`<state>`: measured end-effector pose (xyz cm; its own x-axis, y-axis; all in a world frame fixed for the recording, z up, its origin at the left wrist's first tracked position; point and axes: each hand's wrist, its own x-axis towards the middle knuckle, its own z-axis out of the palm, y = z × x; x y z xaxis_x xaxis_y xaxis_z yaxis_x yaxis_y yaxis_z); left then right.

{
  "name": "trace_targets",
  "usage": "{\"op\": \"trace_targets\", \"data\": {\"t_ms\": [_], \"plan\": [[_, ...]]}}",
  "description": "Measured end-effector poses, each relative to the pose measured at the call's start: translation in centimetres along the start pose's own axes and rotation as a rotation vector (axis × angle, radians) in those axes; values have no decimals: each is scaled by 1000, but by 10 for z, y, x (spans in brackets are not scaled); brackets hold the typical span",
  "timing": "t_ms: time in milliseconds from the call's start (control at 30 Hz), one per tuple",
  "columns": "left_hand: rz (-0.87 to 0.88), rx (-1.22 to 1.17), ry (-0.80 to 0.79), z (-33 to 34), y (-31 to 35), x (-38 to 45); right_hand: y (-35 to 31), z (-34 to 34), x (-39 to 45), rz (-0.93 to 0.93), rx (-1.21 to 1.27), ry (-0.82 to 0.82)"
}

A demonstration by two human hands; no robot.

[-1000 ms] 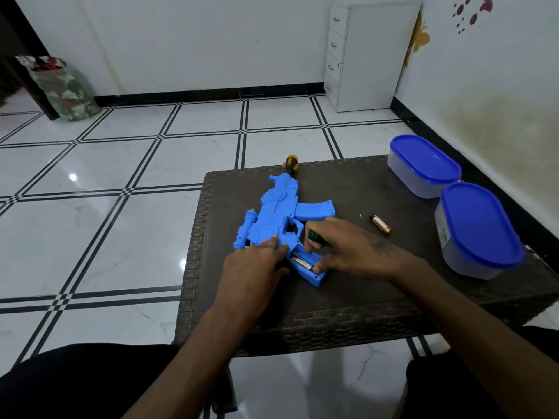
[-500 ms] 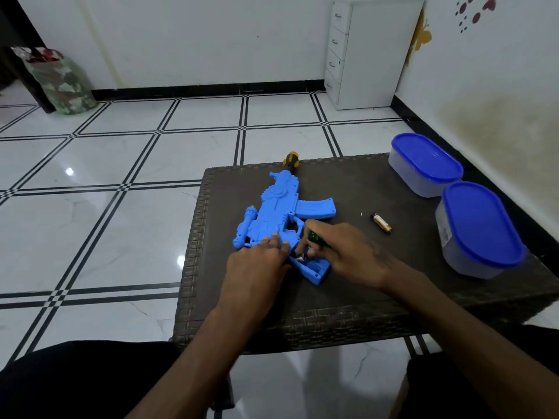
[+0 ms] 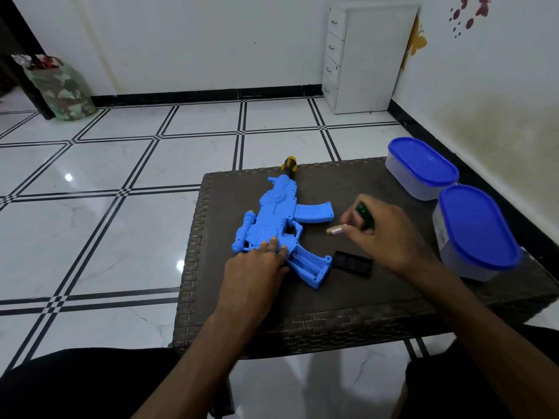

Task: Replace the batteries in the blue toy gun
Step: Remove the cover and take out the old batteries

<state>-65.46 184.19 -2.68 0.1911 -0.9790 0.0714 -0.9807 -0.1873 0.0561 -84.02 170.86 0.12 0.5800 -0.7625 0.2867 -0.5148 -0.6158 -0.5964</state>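
1. Blue toy gun [image 3: 279,219] is lying flat on the dark woven table [image 3: 348,300], muzzle pointing away; battery compartment [image 3: 305,263] in the handle is showing open and looks empty
2. Left hand [image 3: 257,270] is pressing down on the gun body just beside the compartment, fingers spread flat, grip closed on nothing
3. Right hand [image 3: 378,234] is hovering over the table to the right of the gun, grip pinching a battery [image 3: 336,229] at the fingertips while a green-handled screwdriver [image 3: 364,214] is tucked in the same hand
4. Black cover [image 3: 352,263] is lying on the table just beside the handle
5. Judging the step: old cells are coming out, removal stage
6. Next move is calling for setting this battery aside, then fetching fresh cells; where those are kept I cannot tell, possibly the blue-lidded tubs [image 3: 478,231]
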Motion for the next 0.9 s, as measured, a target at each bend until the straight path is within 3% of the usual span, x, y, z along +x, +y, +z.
{"op": "trace_targets", "data": {"t_ms": [167,333,467,900], "plan": [[-8,-7,16,2,1,0,43,-5,-2,215,-166,18],[-16,-13,16,4,2,0,53,2,-2,295,-270,18],[-17,-13,8,3,2,-1,52,7,-3,336,-379,31],[-53,-44,62,-1,4,-1,40,4,-6,320,-364,15]]}}
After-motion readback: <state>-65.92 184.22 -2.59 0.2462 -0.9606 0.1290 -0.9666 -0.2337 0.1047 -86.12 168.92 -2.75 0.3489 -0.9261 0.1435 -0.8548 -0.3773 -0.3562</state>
